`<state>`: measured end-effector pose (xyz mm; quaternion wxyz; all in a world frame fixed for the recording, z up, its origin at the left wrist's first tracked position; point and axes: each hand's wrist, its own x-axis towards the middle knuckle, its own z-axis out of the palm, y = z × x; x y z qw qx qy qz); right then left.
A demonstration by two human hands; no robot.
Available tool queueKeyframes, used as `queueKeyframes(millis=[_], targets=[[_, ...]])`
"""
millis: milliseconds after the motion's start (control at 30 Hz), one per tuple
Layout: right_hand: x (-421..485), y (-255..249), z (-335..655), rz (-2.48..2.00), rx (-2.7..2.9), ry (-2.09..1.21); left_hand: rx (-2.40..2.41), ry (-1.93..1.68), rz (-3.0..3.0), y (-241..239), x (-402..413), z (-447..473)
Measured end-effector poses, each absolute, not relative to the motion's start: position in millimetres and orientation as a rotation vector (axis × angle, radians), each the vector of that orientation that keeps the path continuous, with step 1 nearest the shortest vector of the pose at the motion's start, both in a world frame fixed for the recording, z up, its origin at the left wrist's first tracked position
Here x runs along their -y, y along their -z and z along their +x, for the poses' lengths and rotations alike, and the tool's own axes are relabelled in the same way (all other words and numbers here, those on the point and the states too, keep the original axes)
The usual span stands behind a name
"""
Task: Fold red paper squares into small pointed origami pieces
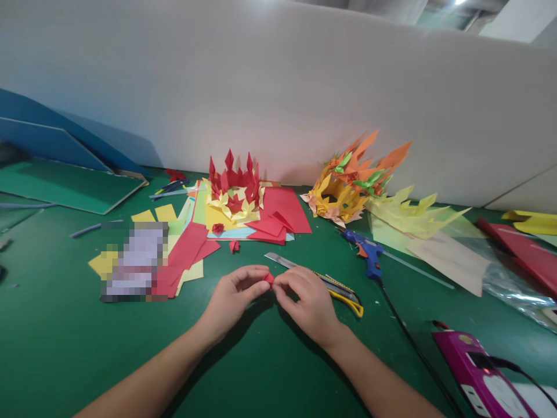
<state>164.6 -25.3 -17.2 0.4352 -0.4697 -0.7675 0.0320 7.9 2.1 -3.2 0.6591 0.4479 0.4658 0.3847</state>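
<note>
Between my fingertips is a small piece of folded red paper (269, 281). My left hand (237, 296) pinches it from the left, and my right hand (307, 302) pinches its right side. The fingers cover much of it, so its full shape is hidden. Just beyond my right hand lies a yellow utility knife (348, 295) with its long blade out, partly behind the hand. Two small red folded paper pieces, one like a rosette (218, 229) and one a bud (234, 247), rest farther back. A red and yellow paper crown (235, 188) stands behind them.
Red paper strips (185, 255) lie at left beside a blurred-out object (137, 261). An orange and yellow paper crown (342, 194) stands back right, near a blue glue gun (368, 249) with a trailing cord. A magenta power strip (474, 360) sits front right. A white partition (278, 93) bounds the green table.
</note>
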Motion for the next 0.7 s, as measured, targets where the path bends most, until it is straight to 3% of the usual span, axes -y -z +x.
queueKeyframes(millis=[200,467,700], targets=[[23.4,15.1,171.3,-1.07,2.026,-0.02,-1.066,-0.843,0.984,1.6,-2.8,7.7],[22.2,11.6,175.2,-1.153,1.951,-0.416,-1.098,-0.784,1.134,0.6,-2.7,9.7],[25.4,10.0,166.8,-1.182,1.874,-0.482,-1.098,-0.842,1.064,3.1,-2.5,7.6]])
